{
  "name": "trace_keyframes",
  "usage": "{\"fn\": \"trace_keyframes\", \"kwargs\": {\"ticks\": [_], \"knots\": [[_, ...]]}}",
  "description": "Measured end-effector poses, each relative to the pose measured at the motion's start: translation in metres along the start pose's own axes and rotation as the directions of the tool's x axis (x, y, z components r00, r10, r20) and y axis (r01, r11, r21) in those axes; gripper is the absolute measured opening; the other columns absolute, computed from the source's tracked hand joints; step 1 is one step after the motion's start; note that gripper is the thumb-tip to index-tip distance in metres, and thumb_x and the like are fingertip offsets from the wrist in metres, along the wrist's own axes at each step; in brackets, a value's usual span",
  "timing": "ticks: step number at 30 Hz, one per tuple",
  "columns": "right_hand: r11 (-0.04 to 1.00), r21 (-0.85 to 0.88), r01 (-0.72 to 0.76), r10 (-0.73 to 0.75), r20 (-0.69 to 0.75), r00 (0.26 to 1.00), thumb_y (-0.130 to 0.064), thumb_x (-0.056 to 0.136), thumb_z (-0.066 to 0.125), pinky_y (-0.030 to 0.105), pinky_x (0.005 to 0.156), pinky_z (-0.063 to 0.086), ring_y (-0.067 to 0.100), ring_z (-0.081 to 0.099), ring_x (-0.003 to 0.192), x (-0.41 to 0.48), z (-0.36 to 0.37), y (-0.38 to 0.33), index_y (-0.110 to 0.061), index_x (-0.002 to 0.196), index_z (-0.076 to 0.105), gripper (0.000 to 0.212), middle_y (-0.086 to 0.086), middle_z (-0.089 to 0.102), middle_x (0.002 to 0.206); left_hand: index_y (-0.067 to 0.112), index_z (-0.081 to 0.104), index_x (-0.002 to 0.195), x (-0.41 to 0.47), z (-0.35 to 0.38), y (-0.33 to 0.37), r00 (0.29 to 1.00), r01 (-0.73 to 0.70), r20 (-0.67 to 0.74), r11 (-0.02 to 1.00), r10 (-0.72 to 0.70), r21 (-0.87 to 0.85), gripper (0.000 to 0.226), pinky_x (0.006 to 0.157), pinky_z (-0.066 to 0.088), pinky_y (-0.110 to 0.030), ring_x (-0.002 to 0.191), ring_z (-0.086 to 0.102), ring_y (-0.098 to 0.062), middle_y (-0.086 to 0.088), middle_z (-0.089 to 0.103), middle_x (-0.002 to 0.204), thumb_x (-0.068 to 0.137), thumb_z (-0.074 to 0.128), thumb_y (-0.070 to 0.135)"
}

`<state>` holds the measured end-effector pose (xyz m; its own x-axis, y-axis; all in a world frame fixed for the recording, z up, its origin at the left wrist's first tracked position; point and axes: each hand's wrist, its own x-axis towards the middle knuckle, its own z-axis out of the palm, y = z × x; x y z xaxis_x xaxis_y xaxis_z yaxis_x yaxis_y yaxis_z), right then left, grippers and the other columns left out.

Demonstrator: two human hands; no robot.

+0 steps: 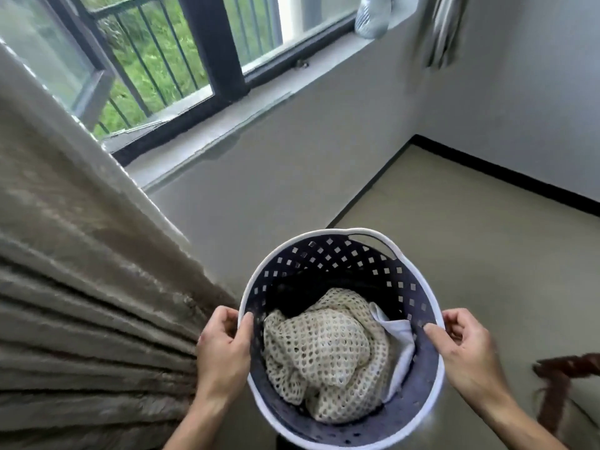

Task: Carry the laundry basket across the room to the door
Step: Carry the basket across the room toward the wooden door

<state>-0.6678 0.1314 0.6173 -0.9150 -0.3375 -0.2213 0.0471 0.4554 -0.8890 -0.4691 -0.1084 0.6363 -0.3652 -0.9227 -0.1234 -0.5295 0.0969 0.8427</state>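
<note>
A round dark-blue laundry basket (328, 258) with a white rim and square holes is held in front of me, above the floor. Inside lie a cream open-knit cloth (324, 355) and a white cloth (401, 349). My left hand (224, 339) grips the rim on the left side, thumb inside the wall. On the right side of the rim, my right hand (464, 345) grips the same way. One of the basket's white handles (373, 240) shows at the far edge.
A beige curtain (81, 287) hangs close on the left. A dark-framed window (214, 60) and its sill run along the wall ahead. Beige floor (470, 241) stretches to the right toward a corner. Brown wooden furniture (561, 394) stands at the lower right.
</note>
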Motion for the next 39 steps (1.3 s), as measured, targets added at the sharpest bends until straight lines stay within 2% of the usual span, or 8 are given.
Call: {"fn": "trace_keyframes", "kwargs": {"ticks": [11, 14, 18, 21, 24, 29, 34, 39], "knots": [[0.99, 0.051, -0.133, 0.142, -0.273, 0.952, -0.01, 0.08, 0.067, 0.03, 0.063, 0.047, 0.022, 0.063, 0.066, 0.136, -0.042, 0.004, -0.016, 0.075, 0.06, 0.011, 0.002, 0.069, 0.067, 0.006, 0.055, 0.07, 0.138, 0.161, 0.103, 0.953, -0.098, 0.29, 0.995, 0.093, 0.003, 0.025, 0.054, 0.05, -0.043, 0.055, 0.052, -0.023, -0.024, 0.066, 0.068, 0.086, 0.063, 0.023], [0.985, 0.082, -0.152, 0.171, -0.352, 0.92, -0.009, 0.08, 0.067, 0.028, 0.058, 0.046, 0.022, 0.063, 0.063, 0.171, -0.052, -0.005, -0.016, 0.075, 0.061, 0.01, -0.001, 0.07, 0.068, 0.002, 0.054, 0.073, 0.178, 0.202, 0.141, 0.924, -0.138, 0.361, 0.99, 0.129, -0.001, 0.025, 0.043, 0.046, -0.026, 0.053, 0.049, -0.022, -0.026, 0.064, 0.07, 0.087, 0.063, 0.021], [0.984, 0.082, -0.155, 0.175, -0.46, 0.871, -0.006, 0.081, 0.066, 0.015, 0.05, 0.038, 0.009, 0.053, 0.052, 0.21, -0.078, -0.016, -0.011, 0.076, 0.061, 0.009, 0.008, 0.067, 0.065, 0.008, 0.051, 0.069, 0.221, 0.264, 0.193, 0.864, -0.239, 0.461, 0.971, 0.2, 0.027, 0.028, 0.054, 0.043, -0.039, 0.053, 0.047, -0.023, -0.022, 0.065, 0.066, 0.086, 0.062, 0.027], [0.977, 0.139, -0.16, 0.21, -0.53, 0.822, -0.005, 0.082, 0.066, 0.016, 0.051, 0.039, 0.015, 0.055, 0.058, 0.243, -0.101, -0.013, -0.012, 0.077, 0.061, 0.01, 0.011, 0.069, 0.069, 0.008, 0.05, 0.068, 0.238, 0.317, 0.232, 0.816, -0.3, 0.524, 0.954, 0.245, 0.021, 0.028, 0.052, 0.04, -0.037, 0.053, 0.046, -0.021, -0.018, 0.06, 0.06, 0.086, 0.063, 0.024], [0.963, 0.193, -0.19, 0.268, -0.589, 0.762, -0.004, 0.081, 0.067, 0.022, 0.052, 0.041, 0.016, 0.059, 0.06, 0.283, -0.126, 0.003, -0.014, 0.076, 0.061, 0.012, 0.002, 0.069, 0.066, 0.012, 0.048, 0.065, 0.25, 0.377, 0.265, 0.773, -0.333, 0.579, 0.942, 0.259, 0.024, 0.028, 0.051, 0.039, -0.036, 0.052, 0.045, -0.02, -0.006, 0.055, 0.057, 0.086, 0.063, 0.022], [0.945, 0.237, -0.226, 0.327, -0.615, 0.718, -0.004, 0.08, 0.067, 0.027, 0.058, 0.043, 0.01, 0.058, 0.059, 0.367, -0.184, 0.025, -0.015, 0.075, 0.061, 0.013, -0.013, 0.07, 0.074, 0.011, 0.048, 0.064, 0.261, 0.481, 0.324, 0.742, -0.371, 0.609, 0.928, 0.279, 0.027, 0.029, 0.051, 0.036, -0.035, 0.051, 0.042, -0.021, -0.002, 0.052, 0.055, 0.086, 0.063, 0.023], [0.948, 0.225, -0.224, 0.317, -0.622, 0.716, -0.004, 0.08, 0.067, 0.023, 0.053, 0.041, 0.012, 0.055, 0.053, 0.448, -0.253, 0.015, -0.015, 0.071, 0.06, 0.016, -0.004, 0.068, 0.065, 0.009, 0.053, 0.068, 0.275, 0.559, 0.392, 0.731, -0.388, 0.61, 0.921, 0.306, 0.002, 0.026, 0.053, 0.043, -0.038, 0.051, 0.047, -0.023, -0.005, 0.06, 0.057, 0.085, 0.064, 0.025], [0.947, 0.234, -0.222, 0.321, -0.607, 0.727, -0.006, 0.081, 0.066, 0.021, 0.051, 0.04, 0.006, 0.051, 0.048, 0.52, -0.308, 0.004, -0.015, 0.072, 0.059, 0.014, -0.015, 0.066, 0.064, 0.014, 0.054, 0.068, 0.29, 0.628, 0.446, 0.722, -0.401, 0.608, 0.916, 0.33, -0.021, 0.023, 0.056, 0.05, -0.048, 0.053, 0.053, -0.027, -0.012, 0.066, 0.064, 0.086, 0.064, 0.026]]}}
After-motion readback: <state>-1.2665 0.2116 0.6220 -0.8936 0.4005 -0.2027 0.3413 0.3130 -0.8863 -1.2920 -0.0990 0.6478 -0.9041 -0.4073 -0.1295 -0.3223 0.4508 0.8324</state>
